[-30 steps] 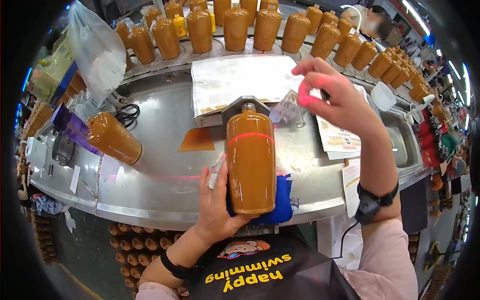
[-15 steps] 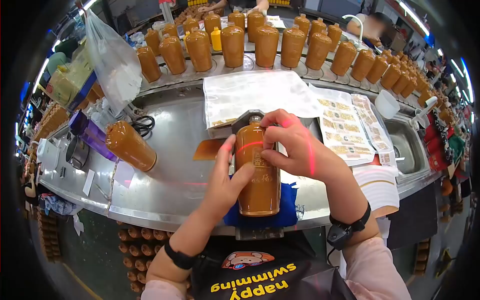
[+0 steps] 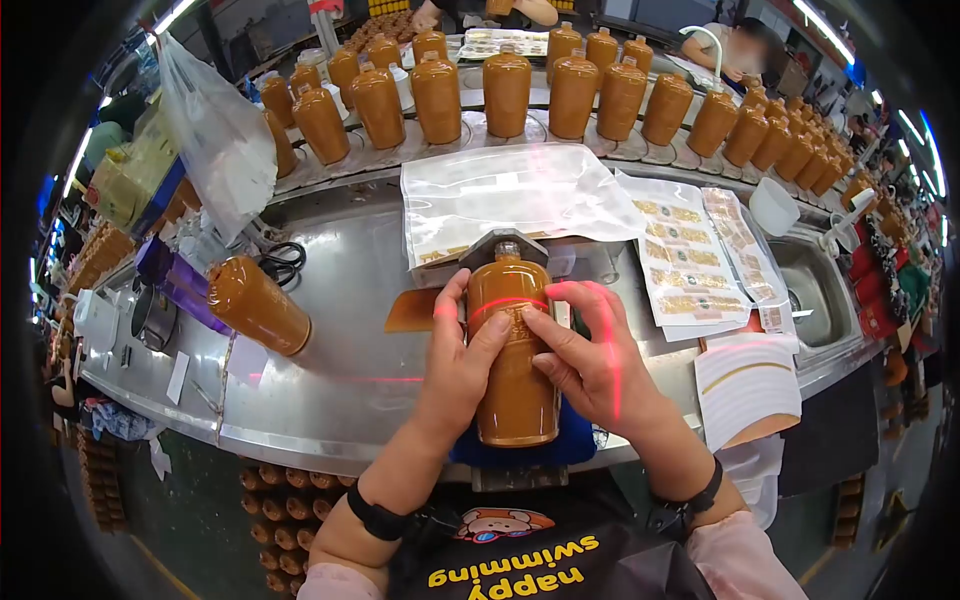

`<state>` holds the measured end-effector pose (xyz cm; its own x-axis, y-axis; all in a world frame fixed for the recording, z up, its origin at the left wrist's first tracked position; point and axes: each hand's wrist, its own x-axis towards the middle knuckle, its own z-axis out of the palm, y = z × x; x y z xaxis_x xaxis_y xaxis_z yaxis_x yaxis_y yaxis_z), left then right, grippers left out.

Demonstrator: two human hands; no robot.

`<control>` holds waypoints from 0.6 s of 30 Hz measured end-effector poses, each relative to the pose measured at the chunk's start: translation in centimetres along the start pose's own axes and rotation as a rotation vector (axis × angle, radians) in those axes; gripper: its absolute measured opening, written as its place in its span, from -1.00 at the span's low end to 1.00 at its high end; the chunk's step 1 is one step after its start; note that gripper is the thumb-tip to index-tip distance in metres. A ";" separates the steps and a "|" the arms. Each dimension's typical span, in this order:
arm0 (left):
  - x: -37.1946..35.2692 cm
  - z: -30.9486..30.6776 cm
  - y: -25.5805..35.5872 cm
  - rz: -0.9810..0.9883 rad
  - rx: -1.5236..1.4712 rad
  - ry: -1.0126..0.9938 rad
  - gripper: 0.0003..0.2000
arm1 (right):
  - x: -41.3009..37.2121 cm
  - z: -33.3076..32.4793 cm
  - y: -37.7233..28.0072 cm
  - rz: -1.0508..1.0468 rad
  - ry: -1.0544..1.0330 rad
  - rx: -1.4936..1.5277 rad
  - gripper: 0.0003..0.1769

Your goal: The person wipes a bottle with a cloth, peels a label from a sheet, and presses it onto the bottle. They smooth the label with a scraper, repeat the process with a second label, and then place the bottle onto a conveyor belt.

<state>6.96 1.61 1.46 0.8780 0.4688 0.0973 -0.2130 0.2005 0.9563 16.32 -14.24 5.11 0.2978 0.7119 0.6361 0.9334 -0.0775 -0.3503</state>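
A glossy brown bottle [image 3: 515, 400] lies on its back before me, neck away from me, on a blue cloth [image 3: 576, 436]. Its neck rests at a dark metal holder [image 3: 490, 246]. My left hand [image 3: 462, 355] wraps its left side, thumb on the front. From the right, my right hand [image 3: 597, 360] holds the bottle, its thumb and a finger pressing the front near the upper middle. Faint gold lettering shows there, partly hidden by my fingertips. A red laser line crosses the bottle's shoulder and my hands.
A second brown bottle [image 3: 258, 305] leans at the left. Behind stand white backing sheets [image 3: 510, 190] and sheets of gold labels [image 3: 685, 255]. A curved conveyor [image 3: 640, 152] carries several brown bottles. A sink [image 3: 815, 300] is at the right; white curved strips [image 3: 745, 385] lie near the edge.
My right hand has gone from a pinch over the bottle's front to pressing it and holding its right side. The conveyor bottles have shifted left. A person across the counter now lifts a bottle.
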 end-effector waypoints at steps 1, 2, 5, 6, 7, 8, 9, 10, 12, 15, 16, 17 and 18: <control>0.1 0.0 -0.1 0.004 0.007 0.003 -0.36 | 0.0 0.1 0.2 -0.002 0.001 -0.007 -0.50; 0.2 0.0 -0.1 0.008 0.015 0.007 -0.36 | 0.0 0.1 0.3 -0.005 0.002 -0.014 -0.50; 0.3 0.0 0.2 -0.014 -0.041 -0.001 -0.35 | 0.1 0.0 0.3 -0.009 0.012 -0.006 -0.49; 0.2 0.0 0.2 -0.029 -0.072 -0.008 -0.35 | 0.0 0.0 0.3 -0.008 0.016 0.002 -0.48; 0.2 -0.1 0.1 -0.014 -0.039 -0.011 -0.35 | -0.1 0.1 0.3 -0.002 0.014 0.004 -0.48; 0.3 -0.2 -0.1 0.002 -0.006 -0.014 -0.34 | -0.2 0.2 0.3 0.005 0.013 0.006 -0.48; 0.3 -0.3 -0.2 0.017 0.028 -0.018 -0.34 | -0.3 0.3 0.3 0.012 0.012 0.008 -0.48; 0.3 -0.3 -0.1 0.009 0.012 -0.021 -0.34 | -0.2 0.4 0.2 0.008 0.015 0.008 -0.48; 0.3 -0.2 0.1 -0.006 -0.020 -0.026 -0.33 | -0.2 0.3 0.1 -0.001 0.021 0.006 -0.48; 0.3 -0.4 -0.1 0.000 -0.021 -0.022 -0.33 | -0.2 0.5 0.2 0.009 0.017 0.017 -0.48; 0.3 -0.4 -0.1 -0.004 -0.027 -0.024 -0.33 | -0.2 0.5 0.2 0.009 0.016 0.014 -0.48; 0.4 -0.4 -0.1 -0.007 -0.032 -0.025 -0.33 | -0.1 0.5 0.2 0.008 0.016 0.011 -0.48; 0.5 -0.4 -0.1 -0.010 -0.037 -0.026 -0.33 | -0.1 0.5 0.3 0.007 0.016 0.009 -0.48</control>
<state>7.24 2.10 1.27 0.8909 0.4440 0.0953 -0.2195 0.2373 0.9463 16.43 -13.99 4.60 0.3079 0.7003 0.6440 0.9294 -0.0768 -0.3609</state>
